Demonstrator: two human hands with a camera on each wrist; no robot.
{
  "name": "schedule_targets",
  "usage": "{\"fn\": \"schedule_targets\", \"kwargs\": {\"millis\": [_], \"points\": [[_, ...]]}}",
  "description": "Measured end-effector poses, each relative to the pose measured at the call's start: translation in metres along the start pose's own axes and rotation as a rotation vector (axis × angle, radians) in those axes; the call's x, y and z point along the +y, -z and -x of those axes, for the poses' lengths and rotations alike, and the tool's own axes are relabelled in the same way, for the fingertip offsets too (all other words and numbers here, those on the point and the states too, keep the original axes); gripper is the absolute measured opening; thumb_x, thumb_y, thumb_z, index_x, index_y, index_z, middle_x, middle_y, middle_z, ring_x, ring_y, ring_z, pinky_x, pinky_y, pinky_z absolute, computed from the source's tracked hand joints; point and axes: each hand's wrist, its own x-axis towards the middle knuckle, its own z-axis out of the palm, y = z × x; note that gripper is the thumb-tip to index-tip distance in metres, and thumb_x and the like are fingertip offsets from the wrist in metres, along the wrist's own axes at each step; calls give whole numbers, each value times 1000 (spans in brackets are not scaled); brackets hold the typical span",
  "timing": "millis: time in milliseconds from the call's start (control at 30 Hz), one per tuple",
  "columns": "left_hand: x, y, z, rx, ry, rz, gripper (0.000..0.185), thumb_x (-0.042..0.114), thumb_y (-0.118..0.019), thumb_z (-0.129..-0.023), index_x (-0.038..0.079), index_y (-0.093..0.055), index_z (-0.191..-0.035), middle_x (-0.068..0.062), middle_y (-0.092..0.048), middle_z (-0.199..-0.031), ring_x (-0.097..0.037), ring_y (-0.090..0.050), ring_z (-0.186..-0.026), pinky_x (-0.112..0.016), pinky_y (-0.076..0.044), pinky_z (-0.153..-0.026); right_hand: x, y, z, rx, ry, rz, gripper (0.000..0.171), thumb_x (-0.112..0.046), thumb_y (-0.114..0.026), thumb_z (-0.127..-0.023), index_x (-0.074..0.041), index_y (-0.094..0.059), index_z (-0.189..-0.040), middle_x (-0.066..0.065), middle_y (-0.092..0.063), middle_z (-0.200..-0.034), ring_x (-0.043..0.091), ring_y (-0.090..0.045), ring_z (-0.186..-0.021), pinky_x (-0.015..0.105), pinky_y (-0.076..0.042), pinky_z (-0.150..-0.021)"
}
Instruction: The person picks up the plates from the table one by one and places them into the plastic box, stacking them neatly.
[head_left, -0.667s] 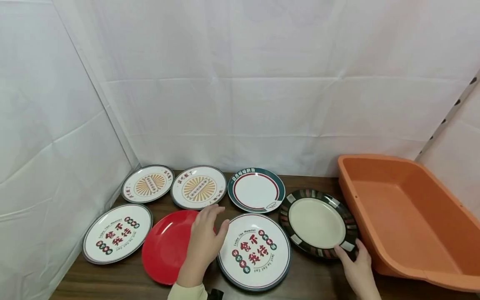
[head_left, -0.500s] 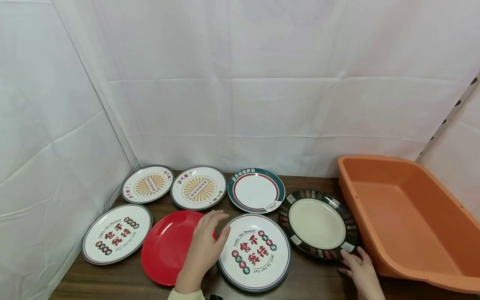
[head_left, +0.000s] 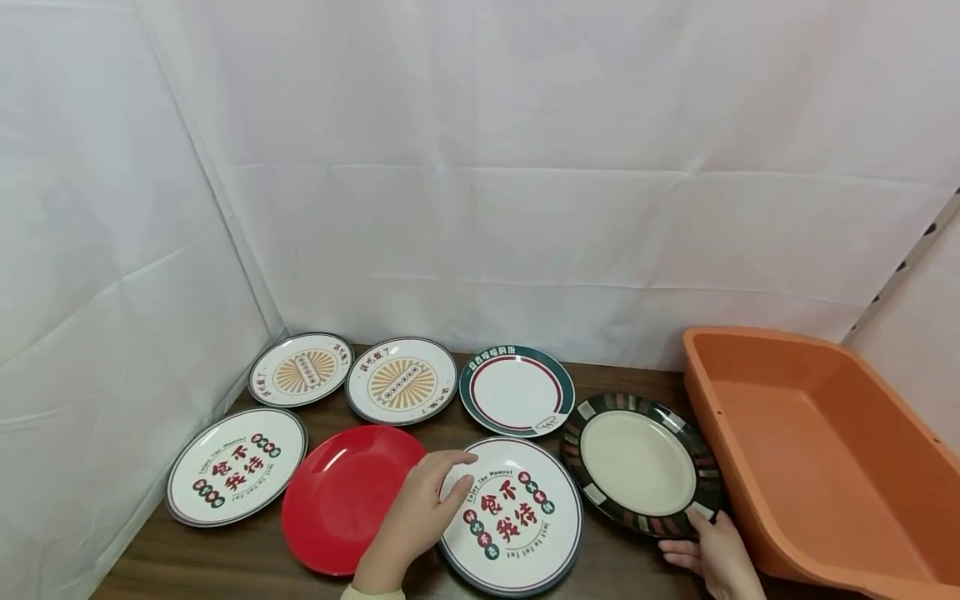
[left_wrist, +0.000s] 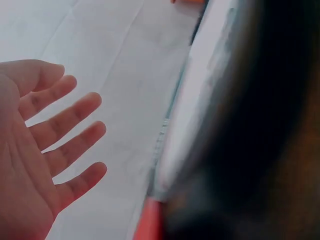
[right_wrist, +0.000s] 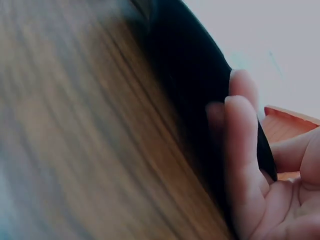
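A: Right hand (head_left: 712, 557) — where does it sit relative to the dark-rimmed plate (head_left: 640, 463)?

B: At the plate's near right edge. The wrist view shows its fingers (right_wrist: 239, 145) curled against the black rim, so the grip pinches that edge. The plate lies on the tabletop (head_left: 225, 558), just beside the orange tub (head_left: 825, 467) at the right.

A: And the left hand (head_left: 420, 508)?

B: Its grip is spread, holding nothing. In the head view the fingertips reach over the far left rim of the lettered plate (head_left: 512, 512), which lies front and centre between the red plate (head_left: 341, 496) and the dark-rimmed plate. Whether they touch it cannot be told; in the wrist view the fingers (left_wrist: 65, 120) are straight and apart.

A: Other items?

B: A second lettered plate (head_left: 236, 465) at the left; behind, two sunburst plates (head_left: 302, 368) (head_left: 402, 380) and a green-rimmed plate (head_left: 517, 390).
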Motion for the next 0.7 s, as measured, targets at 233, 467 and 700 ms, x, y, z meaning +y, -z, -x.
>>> {"fn": "schedule_targets", "kwargs": {"millis": [233, 467, 700], "points": [[8, 27, -19, 121, -70, 34, 25, 23, -56, -93, 16, -61, -117, 3, -58, -117, -16, -50, -112, -42, -45, -91, -1, -12, -7, 16, 9, -19, 55, -15, -18, -101, 13, 12, -138, 45, -35, -113, 37, -66, -72, 47, -53, -66], [-3, 22, -15, 18, 49, 63, 31, 30, -53, -94, 14, -59, -120, 1, -58, -118, -20, -50, -112, -41, -47, -87, 11, -5, -3, 13, 81, -98, 49, -13, -19, -101, 10, 1, -139, 7, -61, -83, 33, -66, -72, 48, -53, -67], [-3, 21, -26, -2, 106, 104, 31, 27, -55, -94, 12, -58, -120, -4, -58, -117, -22, -51, -107, -41, -48, -85, 5, -8, -3, 0, 243, -187, 26, -19, -28, -102, -5, -31, -124, -3, -65, -82, 23, -67, -71, 40, -55, -67]]}}
